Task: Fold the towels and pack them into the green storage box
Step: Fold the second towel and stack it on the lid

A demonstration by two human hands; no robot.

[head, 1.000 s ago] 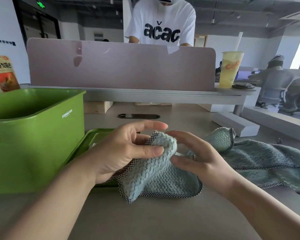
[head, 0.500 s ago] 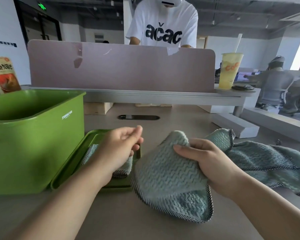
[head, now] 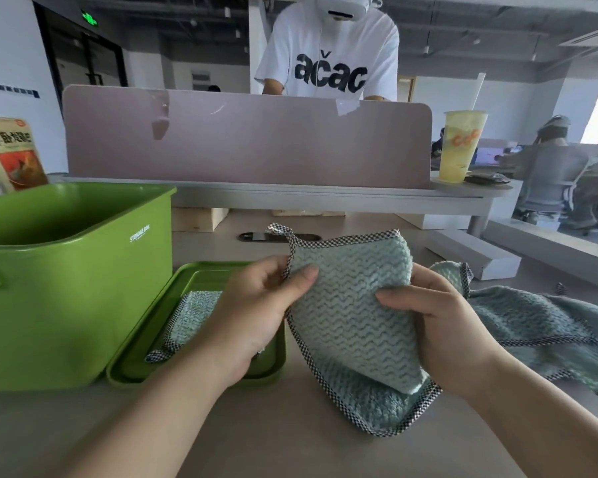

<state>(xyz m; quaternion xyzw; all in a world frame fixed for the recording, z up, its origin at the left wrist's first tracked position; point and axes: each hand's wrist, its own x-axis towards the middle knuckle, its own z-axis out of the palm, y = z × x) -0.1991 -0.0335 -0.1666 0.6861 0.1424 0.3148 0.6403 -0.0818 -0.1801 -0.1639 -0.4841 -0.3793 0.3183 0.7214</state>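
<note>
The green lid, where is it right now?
In the head view, the green lid lies flat on the desk left of centre, beside the green storage box, a towel on it, partly hidden by the left hand.

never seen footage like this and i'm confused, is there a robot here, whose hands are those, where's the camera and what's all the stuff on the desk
There is no robot here. These are a person's two bare hands, and every picture comes from one wide camera worn on that person's head, looking forward and down.

The left hand pinches the checked edge of a blue-green towel. The right hand grips its other side, so the towel is held up between them.

On the desk, the open green storage box stands at the left. Beside it is a flat green tray with a second towel lying in it. More loose towels lie at the right.

Behind the divider panel stands another person, and a drink cup sits on the ledge.
</note>
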